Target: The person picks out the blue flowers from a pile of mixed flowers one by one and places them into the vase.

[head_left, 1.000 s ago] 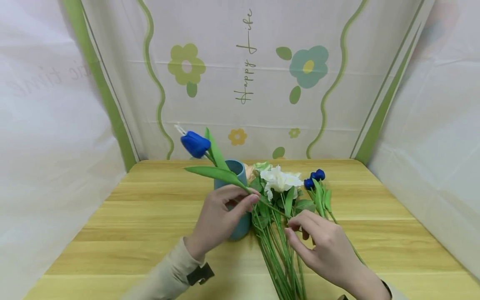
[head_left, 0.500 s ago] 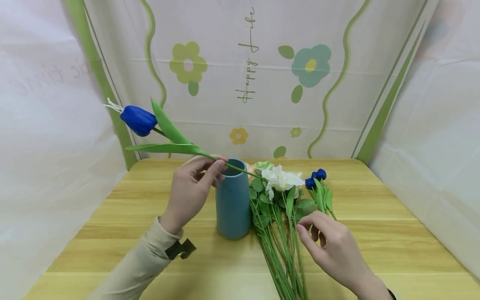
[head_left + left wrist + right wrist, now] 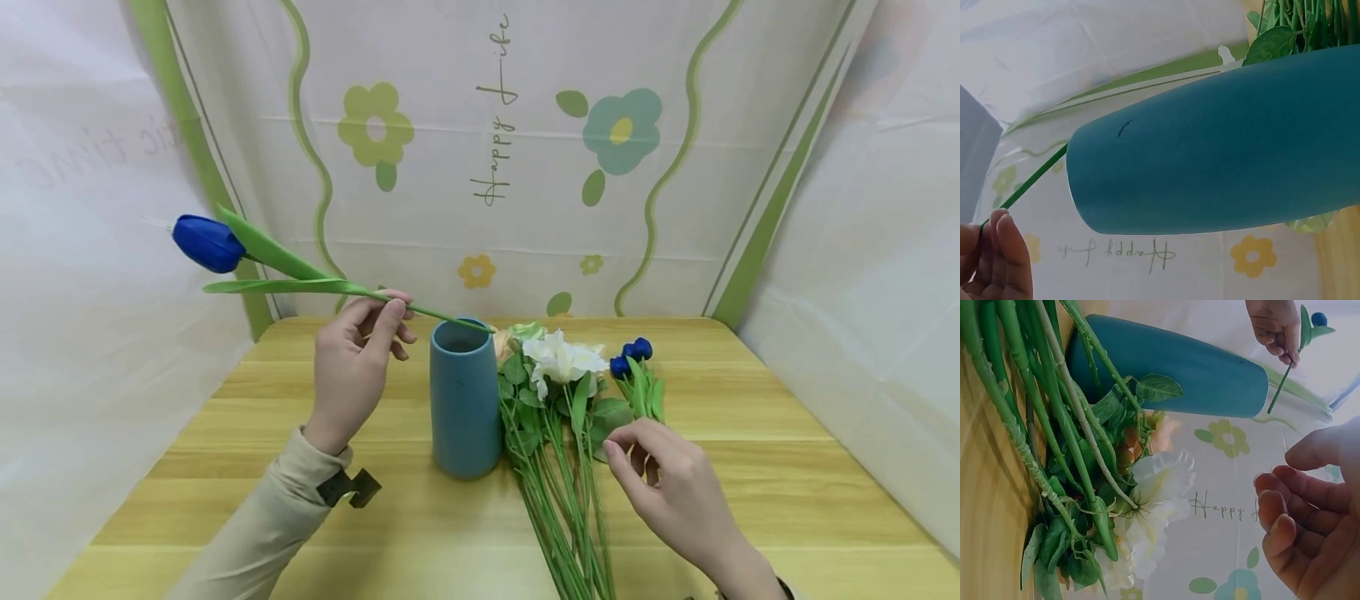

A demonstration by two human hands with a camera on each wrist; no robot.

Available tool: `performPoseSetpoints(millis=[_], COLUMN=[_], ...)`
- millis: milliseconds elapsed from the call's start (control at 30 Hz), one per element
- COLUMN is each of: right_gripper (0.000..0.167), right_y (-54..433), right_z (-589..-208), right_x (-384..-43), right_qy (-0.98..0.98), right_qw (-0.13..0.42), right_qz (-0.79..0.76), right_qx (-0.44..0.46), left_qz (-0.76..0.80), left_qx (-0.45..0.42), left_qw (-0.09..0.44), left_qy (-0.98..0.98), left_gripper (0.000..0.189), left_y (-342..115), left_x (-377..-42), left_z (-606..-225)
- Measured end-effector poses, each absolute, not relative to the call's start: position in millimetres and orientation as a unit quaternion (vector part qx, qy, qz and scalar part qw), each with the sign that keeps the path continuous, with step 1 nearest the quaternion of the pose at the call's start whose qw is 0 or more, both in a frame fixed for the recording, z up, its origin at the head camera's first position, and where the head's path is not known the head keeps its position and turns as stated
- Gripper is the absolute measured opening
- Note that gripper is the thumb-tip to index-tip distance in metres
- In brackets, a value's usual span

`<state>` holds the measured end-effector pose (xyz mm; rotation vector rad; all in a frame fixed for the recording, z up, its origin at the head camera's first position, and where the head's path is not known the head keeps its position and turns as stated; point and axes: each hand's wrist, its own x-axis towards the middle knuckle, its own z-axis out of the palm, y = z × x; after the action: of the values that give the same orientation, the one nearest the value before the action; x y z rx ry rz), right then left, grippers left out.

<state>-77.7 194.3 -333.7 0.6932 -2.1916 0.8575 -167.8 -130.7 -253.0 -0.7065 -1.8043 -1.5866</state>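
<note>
Between thumb and fingers my left hand pinches the green stem of a blue tulip. The bloom points up and left; the stem's lower end overlaps the mouth of a blue-grey vase in the head view. In the left wrist view, the stem reaches the rim of the upright vase. My right hand hovers at the right of a bunch of flowers, fingers loosely curled, holding nothing. White blooms top that bunch, its long stems running toward the table's front edge.
More blue tulips lie at the right, partly hidden by my right hand. A peach bloom shows among the bunch in the right wrist view. Behind the wooden table hangs a printed white curtain, with pale sheets at both sides.
My left hand has carried the tulip left and up, drawing its stem away from my right hand to the vase's mouth. My right hand has shifted slightly right and down.
</note>
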Motion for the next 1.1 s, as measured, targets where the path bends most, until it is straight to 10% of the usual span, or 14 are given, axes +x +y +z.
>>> performPoseSetpoints(millis=[1100], right_gripper=[0.021], right_y=[193.3], right_z=[-342.8], right_x=[-83.9], right_qy=[-0.855], right_qw=[0.334], right_qz=[0.301], right_qx=[0.259], left_qz=[-0.436], left_qx=[-0.303], left_qw=[0.356], left_qy=[-0.769], left_gripper=[0.018], left_y=[-125.7], left_x=[-178.6], left_z=[-272.8])
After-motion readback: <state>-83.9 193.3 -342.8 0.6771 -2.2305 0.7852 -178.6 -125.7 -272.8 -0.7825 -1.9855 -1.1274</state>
